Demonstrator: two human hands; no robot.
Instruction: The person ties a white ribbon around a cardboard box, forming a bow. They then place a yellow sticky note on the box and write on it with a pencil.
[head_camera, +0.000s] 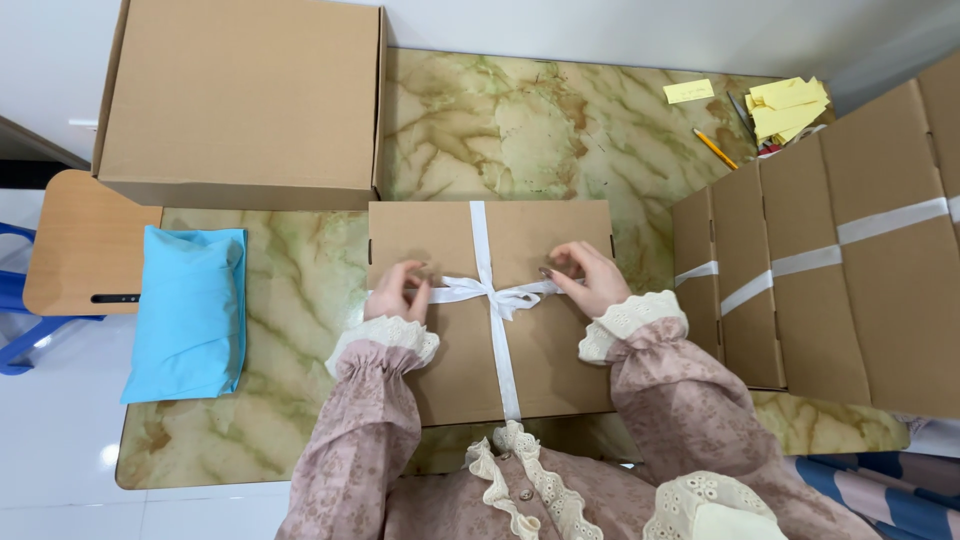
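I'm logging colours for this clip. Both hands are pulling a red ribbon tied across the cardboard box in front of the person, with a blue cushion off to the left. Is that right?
Not quite: the ribbon is white, not red, as the head view shows. The rest holds: the left hand and right hand each pull an end of it across the cardboard box, and the blue cushion lies to the left.

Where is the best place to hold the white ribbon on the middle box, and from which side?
Hold the white ribbon by its two loose ends beside the knot, one from each side with the fingers, probably: there they lift off the cardboard box, while the lengthwise band lies flat.
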